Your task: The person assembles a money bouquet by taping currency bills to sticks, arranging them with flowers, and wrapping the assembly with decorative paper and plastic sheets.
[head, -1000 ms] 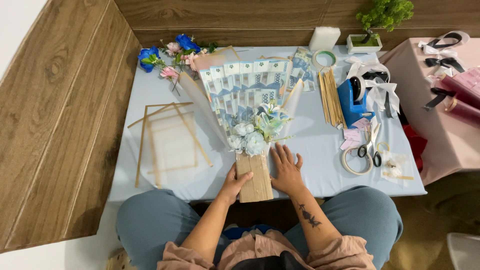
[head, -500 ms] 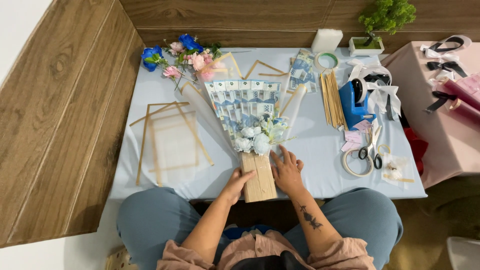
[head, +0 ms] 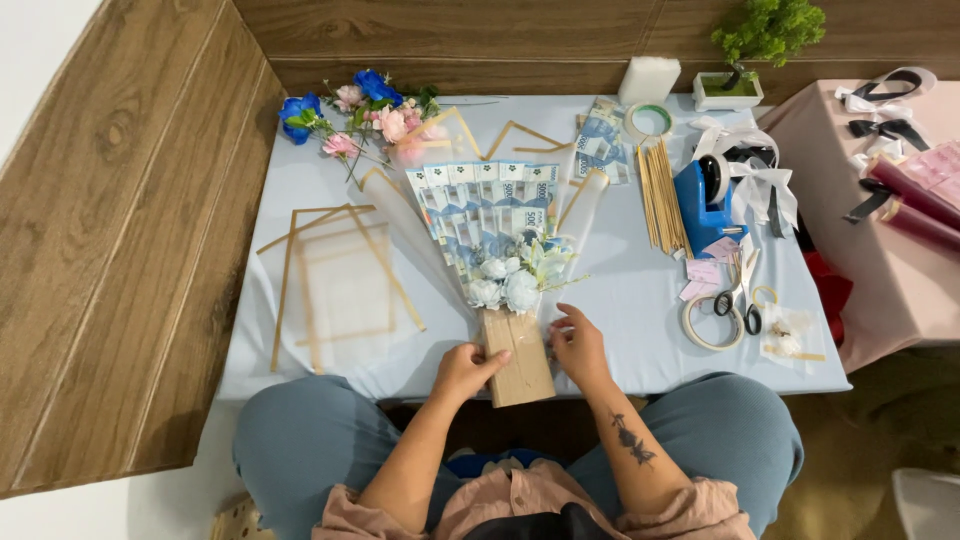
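Hands [head: 520, 360] cover bouquet handle [head: 518, 355] — base hidden.

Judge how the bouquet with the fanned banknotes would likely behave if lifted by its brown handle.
The bouquet would probably feel top-heavy: the wide fan of notes and pale flowers sits above a narrow brown handle. The clear wrap at its sides looks thin, so likely floppy and crinkly. The left hand and right hand both rest at the handle, suggesting it needs steadying.

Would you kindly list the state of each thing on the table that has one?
bouquet: lying flat, banknotes fanned out
left hand: gripping bouquet's brown handle
right hand: fingertips at handle's edge
scissors: closed, lying flat
clear wrapping sheets: spread flat
loose flowers: lying loose
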